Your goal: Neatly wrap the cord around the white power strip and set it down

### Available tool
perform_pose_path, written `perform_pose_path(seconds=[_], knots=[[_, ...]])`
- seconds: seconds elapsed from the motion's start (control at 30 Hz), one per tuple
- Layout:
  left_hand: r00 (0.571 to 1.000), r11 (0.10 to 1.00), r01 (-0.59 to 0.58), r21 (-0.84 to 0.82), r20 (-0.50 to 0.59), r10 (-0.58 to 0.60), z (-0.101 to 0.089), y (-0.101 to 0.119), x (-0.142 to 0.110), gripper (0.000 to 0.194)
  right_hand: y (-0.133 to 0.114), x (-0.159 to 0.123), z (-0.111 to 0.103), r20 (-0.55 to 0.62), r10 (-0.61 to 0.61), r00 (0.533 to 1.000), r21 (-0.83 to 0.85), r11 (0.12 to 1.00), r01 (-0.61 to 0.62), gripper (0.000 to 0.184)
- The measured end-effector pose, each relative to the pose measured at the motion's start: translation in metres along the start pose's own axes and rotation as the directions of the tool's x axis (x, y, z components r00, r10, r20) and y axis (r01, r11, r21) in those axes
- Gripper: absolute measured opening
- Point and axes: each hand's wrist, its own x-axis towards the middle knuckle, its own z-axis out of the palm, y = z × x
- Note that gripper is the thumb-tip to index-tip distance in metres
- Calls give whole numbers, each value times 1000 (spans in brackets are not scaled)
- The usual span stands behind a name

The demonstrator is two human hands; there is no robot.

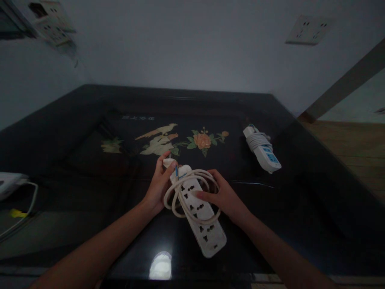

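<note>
A white power strip (202, 220) lies on the black glossy table (75, 132), angled from upper left to lower right. Its cream cord (192, 176) is looped in coils over the strip's upper half. My left hand (158, 186) grips the strip's far end, with the thumb near the white plug (168, 162). My right hand (222, 196) rests on the strip's right side, thumb pressed on its face and fingers curled around the cord loops.
A second white power strip with blue sockets (262, 149), its cord wrapped round it, lies at the right back. A white device with a cable (12, 182) sits at the left edge. Wall sockets (308, 29) are on the wall. The tabletop has a bird-and-flower inlay (180, 140).
</note>
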Motion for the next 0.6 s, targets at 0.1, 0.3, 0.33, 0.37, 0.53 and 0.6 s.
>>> perform_pose_path(seconds=[0.1, 0.3, 0.33, 0.37, 0.53, 0.6], knots=[[1000, 999, 3, -32, 4, -3, 0, 0, 2, 58, 1, 0, 1, 21, 44, 999, 95, 994, -46, 47], [991, 988, -105, -117, -91, 95, -11, 13, 19, 44, -11, -3, -7, -7, 57, 998, 199, 978, -55, 40], [984, 978, -157, -138, -109, 142, -14, 18, 22, 43, -15, -3, -11, -44, 48, 998, 225, 974, -37, 38], [973, 964, -213, -158, -126, 194, -17, 24, 26, 43, -18, -3, -15, -91, 38, 995, 249, 968, -14, 38], [909, 903, -398, -163, -202, 365, -35, 48, 40, 51, -31, 1, -35, -327, -24, 945, 270, 956, 117, 41], [895, 898, -416, -140, -235, 378, -40, 52, 44, 49, -32, 2, -40, -378, -44, 925, 256, 955, 150, 41]])
